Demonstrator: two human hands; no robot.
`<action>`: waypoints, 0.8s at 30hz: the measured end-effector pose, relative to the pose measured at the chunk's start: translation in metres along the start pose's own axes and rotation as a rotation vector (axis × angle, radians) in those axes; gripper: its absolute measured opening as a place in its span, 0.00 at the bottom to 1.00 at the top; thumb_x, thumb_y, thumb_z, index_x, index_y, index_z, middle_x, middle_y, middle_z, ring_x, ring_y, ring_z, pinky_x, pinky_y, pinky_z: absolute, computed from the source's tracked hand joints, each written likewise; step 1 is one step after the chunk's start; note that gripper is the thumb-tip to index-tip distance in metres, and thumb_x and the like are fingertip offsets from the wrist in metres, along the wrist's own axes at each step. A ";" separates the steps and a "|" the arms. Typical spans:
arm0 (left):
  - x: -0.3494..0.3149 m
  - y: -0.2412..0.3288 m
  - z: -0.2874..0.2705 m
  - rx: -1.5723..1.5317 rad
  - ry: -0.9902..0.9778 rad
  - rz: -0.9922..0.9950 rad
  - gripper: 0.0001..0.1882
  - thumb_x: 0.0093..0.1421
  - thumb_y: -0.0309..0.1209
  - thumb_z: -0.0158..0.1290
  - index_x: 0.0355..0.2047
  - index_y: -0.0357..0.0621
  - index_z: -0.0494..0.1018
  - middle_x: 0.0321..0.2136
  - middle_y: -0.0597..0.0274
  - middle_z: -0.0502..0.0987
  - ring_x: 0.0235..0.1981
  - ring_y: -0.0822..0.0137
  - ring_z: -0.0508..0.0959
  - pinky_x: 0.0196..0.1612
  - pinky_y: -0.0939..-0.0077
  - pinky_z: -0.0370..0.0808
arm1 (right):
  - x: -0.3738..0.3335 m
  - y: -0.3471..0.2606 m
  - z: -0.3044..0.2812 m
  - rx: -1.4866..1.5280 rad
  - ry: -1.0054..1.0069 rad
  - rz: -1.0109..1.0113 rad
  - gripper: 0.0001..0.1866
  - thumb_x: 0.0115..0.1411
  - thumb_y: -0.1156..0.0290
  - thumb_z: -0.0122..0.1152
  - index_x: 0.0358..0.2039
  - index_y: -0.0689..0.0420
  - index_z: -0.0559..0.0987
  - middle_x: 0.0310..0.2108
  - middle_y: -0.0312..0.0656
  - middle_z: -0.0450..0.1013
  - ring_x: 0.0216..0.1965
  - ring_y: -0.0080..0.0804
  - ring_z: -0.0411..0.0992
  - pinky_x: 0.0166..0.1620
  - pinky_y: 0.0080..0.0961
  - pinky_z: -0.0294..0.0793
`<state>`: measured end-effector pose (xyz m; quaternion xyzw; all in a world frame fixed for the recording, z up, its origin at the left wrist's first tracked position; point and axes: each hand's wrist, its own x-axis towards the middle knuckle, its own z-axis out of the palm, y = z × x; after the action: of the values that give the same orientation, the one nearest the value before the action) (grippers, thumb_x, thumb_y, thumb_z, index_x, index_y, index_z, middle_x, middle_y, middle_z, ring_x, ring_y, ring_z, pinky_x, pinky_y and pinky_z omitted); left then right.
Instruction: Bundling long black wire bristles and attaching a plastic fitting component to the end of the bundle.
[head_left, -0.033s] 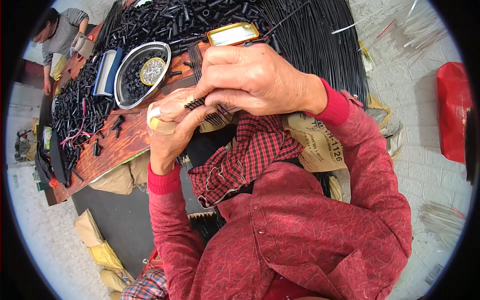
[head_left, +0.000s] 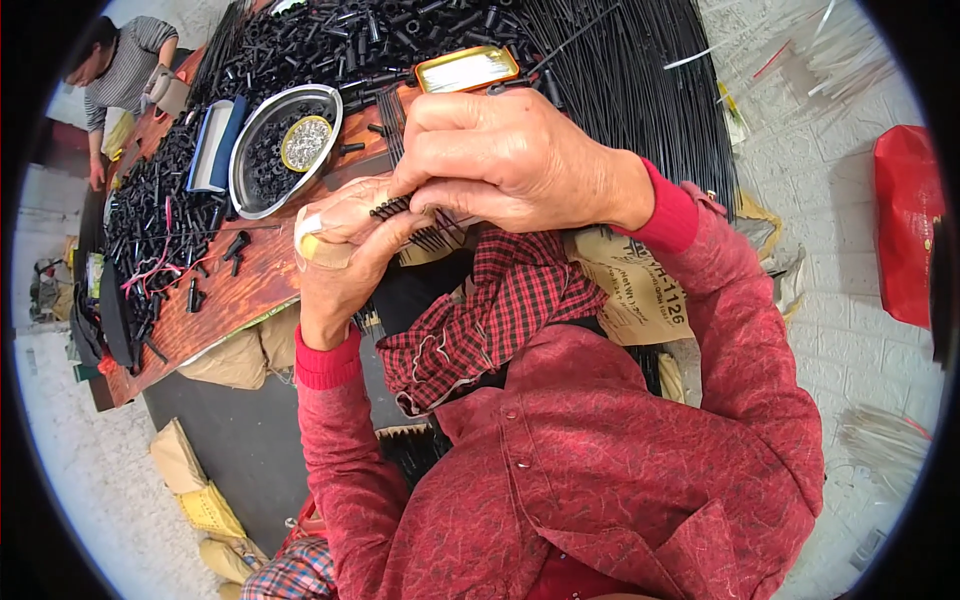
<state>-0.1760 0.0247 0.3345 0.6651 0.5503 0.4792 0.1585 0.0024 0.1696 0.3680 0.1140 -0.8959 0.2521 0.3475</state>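
Observation:
My left hand point(head_left: 345, 235), with tape wrapped round a finger, is closed on a small dark ribbed piece point(head_left: 388, 207). My right hand point(head_left: 490, 155) meets it from the right, its thumb and fingers pinched at the same spot. Several thin black rods point(head_left: 432, 240) stick out just below the joined hands. The fingers hide what lies between the fingertips, so I cannot make out what the right hand grips. Beyond the hands, a round metal tray point(head_left: 238, 190) of small black parts holds a yellow-rimmed tin point(head_left: 305, 143) of tiny silvery pieces.
Heaped black tubular parts point(head_left: 330, 55) cover the far wooden table point(head_left: 262, 270). Long black rods point(head_left: 640, 90) lie at the right. A shallow yellow tin point(head_left: 467, 68) and a blue box point(head_left: 213, 145) stand behind the hands. A checked cloth point(head_left: 490, 320) covers my lap. Another person point(head_left: 130, 65) is at far left.

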 end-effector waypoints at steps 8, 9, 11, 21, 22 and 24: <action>0.002 -0.002 -0.001 -0.029 -0.023 0.037 0.10 0.53 0.26 0.66 0.37 0.37 0.84 0.34 0.54 0.85 0.35 0.61 0.85 0.40 0.71 0.80 | 0.002 0.002 0.003 0.086 0.015 0.028 0.10 0.55 0.75 0.69 0.38 0.58 0.81 0.33 0.42 0.74 0.33 0.42 0.76 0.37 0.33 0.76; 0.002 0.000 0.000 -0.026 -0.007 0.013 0.10 0.54 0.27 0.66 0.36 0.37 0.84 0.34 0.54 0.85 0.35 0.61 0.85 0.40 0.71 0.80 | 0.001 -0.001 0.006 -0.004 0.047 0.048 0.09 0.55 0.75 0.69 0.38 0.58 0.81 0.33 0.42 0.74 0.34 0.41 0.76 0.37 0.33 0.76; 0.003 0.000 0.000 -0.024 0.011 -0.010 0.10 0.54 0.27 0.66 0.36 0.37 0.84 0.33 0.55 0.85 0.35 0.61 0.85 0.39 0.71 0.80 | 0.002 -0.010 0.007 -0.178 0.055 0.060 0.10 0.55 0.76 0.69 0.38 0.59 0.82 0.33 0.42 0.75 0.34 0.40 0.77 0.36 0.32 0.77; 0.003 -0.006 -0.001 -0.060 0.004 0.068 0.09 0.56 0.26 0.65 0.36 0.36 0.83 0.32 0.55 0.85 0.32 0.62 0.85 0.37 0.71 0.80 | 0.004 -0.012 0.008 -0.275 -0.005 0.020 0.13 0.54 0.73 0.70 0.41 0.56 0.82 0.33 0.41 0.73 0.33 0.38 0.76 0.34 0.32 0.77; 0.002 -0.007 -0.001 -0.068 0.009 0.068 0.09 0.56 0.27 0.65 0.37 0.36 0.83 0.32 0.55 0.85 0.32 0.62 0.85 0.37 0.70 0.80 | 0.004 -0.011 0.010 -0.274 -0.007 0.019 0.13 0.54 0.73 0.70 0.41 0.56 0.82 0.33 0.41 0.73 0.33 0.38 0.76 0.34 0.32 0.77; 0.004 -0.006 0.000 -0.046 -0.003 0.064 0.10 0.56 0.27 0.65 0.38 0.36 0.82 0.32 0.55 0.85 0.32 0.61 0.85 0.37 0.70 0.80 | 0.003 -0.010 0.012 -0.266 0.029 0.041 0.15 0.53 0.70 0.70 0.42 0.54 0.82 0.33 0.38 0.72 0.32 0.37 0.76 0.32 0.32 0.77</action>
<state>-0.1800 0.0298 0.3321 0.6791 0.5175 0.4956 0.1594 -0.0025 0.1553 0.3661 0.0448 -0.9185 0.1400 0.3672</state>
